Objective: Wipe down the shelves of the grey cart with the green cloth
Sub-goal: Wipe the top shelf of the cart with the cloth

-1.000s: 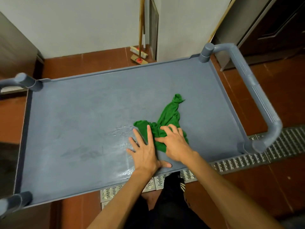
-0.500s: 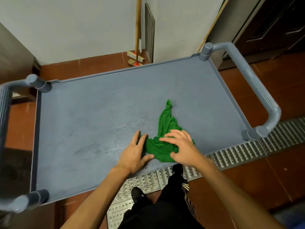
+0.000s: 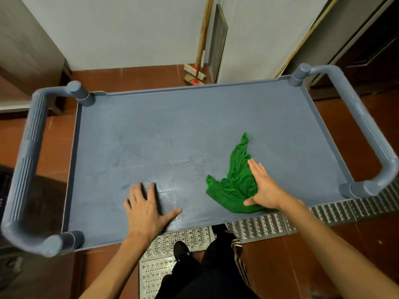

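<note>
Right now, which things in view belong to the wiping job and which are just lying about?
Job: green cloth, grey cart, right hand flat on the cloth, left hand flat on the cart.
Lying about: brooms, floor grate.

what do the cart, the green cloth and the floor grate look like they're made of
The cart looks like moulded plastic, matte grey: one-piece rim, ribbed handles, scuffed top. The cloth is soft fabric, maybe microfibre: it bunches into folds under the right hand. The grate is metal, likely steel: shiny silver with punched holes.
</note>
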### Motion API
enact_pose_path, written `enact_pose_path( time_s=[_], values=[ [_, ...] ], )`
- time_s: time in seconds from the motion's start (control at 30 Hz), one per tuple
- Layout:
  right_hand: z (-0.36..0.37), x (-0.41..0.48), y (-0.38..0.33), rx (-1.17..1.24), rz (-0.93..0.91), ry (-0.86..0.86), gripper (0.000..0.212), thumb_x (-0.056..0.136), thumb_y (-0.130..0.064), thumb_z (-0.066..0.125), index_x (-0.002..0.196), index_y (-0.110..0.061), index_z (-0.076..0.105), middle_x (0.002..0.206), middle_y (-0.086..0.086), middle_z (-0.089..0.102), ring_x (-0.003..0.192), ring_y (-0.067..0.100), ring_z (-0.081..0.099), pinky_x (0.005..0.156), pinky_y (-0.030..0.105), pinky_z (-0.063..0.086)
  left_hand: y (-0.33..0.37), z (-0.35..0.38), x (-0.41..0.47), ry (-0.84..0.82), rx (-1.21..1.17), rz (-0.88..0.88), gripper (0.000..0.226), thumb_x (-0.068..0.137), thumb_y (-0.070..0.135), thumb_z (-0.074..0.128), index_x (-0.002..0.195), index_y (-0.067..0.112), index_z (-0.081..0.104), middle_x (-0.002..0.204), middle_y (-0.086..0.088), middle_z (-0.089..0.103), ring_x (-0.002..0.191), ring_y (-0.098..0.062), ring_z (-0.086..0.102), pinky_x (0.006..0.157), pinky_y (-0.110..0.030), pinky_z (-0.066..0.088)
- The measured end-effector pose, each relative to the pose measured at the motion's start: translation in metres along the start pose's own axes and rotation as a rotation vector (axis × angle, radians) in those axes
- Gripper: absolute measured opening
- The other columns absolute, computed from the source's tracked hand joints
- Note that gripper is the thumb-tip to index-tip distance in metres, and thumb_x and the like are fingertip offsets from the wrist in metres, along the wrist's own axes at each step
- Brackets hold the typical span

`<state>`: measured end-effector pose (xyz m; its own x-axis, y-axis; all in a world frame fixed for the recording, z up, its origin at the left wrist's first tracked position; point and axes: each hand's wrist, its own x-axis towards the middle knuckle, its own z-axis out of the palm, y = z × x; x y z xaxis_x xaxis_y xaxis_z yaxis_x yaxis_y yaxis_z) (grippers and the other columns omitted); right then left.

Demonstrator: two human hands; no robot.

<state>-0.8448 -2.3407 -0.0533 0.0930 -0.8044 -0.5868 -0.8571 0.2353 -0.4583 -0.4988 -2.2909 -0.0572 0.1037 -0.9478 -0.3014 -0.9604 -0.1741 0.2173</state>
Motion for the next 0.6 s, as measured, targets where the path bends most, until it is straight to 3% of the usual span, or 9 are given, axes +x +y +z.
enact_pose_path(
  time_s=[0.23,0.37,0.5,0.6],
  values=[
    [0.002,0.03,-0.027,-0.124,-0.167,-0.079,0.137,0.062,-0.018,0.094,0.158,-0.021,-0.004,0.162,-0.014,-0.016,0.149,0.008,-0.02,0.121,0.028,0.007,-0.002,-0.002,0.005,-0.008,0.041,0.004,0.127,0.055,0.101,0.032,0.148,0.015,0.042,0.153,-0.024,0.031,0.142,-0.041,0.029,0.111,-0.054,0.029],
    [0.001,0.043,-0.048,-0.235,-0.242,-0.14,0.136,0.064,-0.017,0.093,0.158,-0.019,-0.006,0.163,-0.009,-0.018,0.149,0.011,-0.021,0.122,0.029,0.006,-0.002,-0.004,0.003,-0.018,0.077,0.006,0.122,0.06,0.1,0.045,0.15,0.018,0.04,0.155,-0.022,0.032,0.144,-0.04,0.031,0.111,-0.053,0.034],
    [0.008,0.058,-0.082,-0.403,-0.363,-0.211,0.137,0.064,-0.017,0.092,0.157,-0.016,-0.009,0.163,-0.005,-0.021,0.149,0.017,-0.022,0.123,0.03,0.002,-0.024,-0.016,0.007,-0.063,0.086,0.081,0.109,0.064,0.095,0.052,0.153,0.033,0.035,0.156,-0.002,0.033,0.144,-0.024,0.033,0.086,-0.045,0.056],
    [0.017,0.068,-0.11,-0.475,-0.441,-0.235,0.137,0.064,-0.018,0.092,0.157,-0.014,-0.009,0.164,-0.004,-0.019,0.15,0.019,-0.021,0.123,0.029,0.001,-0.052,-0.028,0.019,-0.135,0.066,0.171,0.107,0.069,0.077,0.07,0.158,0.038,0.024,0.156,0.011,0.033,0.142,-0.015,0.035,0.087,-0.038,0.055]
  ],
)
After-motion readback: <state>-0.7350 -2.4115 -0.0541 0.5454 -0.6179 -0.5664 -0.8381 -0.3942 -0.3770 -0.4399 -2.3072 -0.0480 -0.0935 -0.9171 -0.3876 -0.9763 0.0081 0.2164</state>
